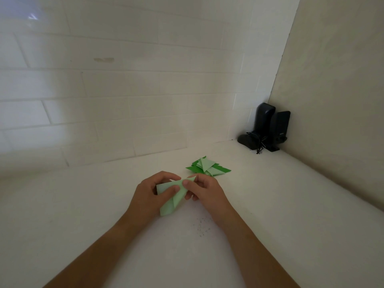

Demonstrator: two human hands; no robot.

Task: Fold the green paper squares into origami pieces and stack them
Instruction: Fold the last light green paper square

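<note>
Over the white surface (259, 215), close in front of the person, both hands meet on a pale green paper piece (176, 197) that is partly folded. Its long axis runs on a slant, from a blunt end low on the person's left up to a narrow tip pointing toward the far right. The left hand (154, 194) curls round the middle and upper left of the paper, thumb laid across the top face and fingers tucked behind. The right hand (204, 190) pinches the paper near its pointed tip between thumb and fingers. Whether the low end touches the surface or hangs just clear of it, I cannot tell. Just beyond the right hand, a little farther back and to the right, lies the stack of finished green pieces (207, 167), light and darker greens fanned loosely over one another. That stack sits on the line the tip already points along, and the right hand is the nearer one to it. Both forearms reach in from below, angled toward each other. Two dark speakers (270, 127) stand in the far corner.
</note>
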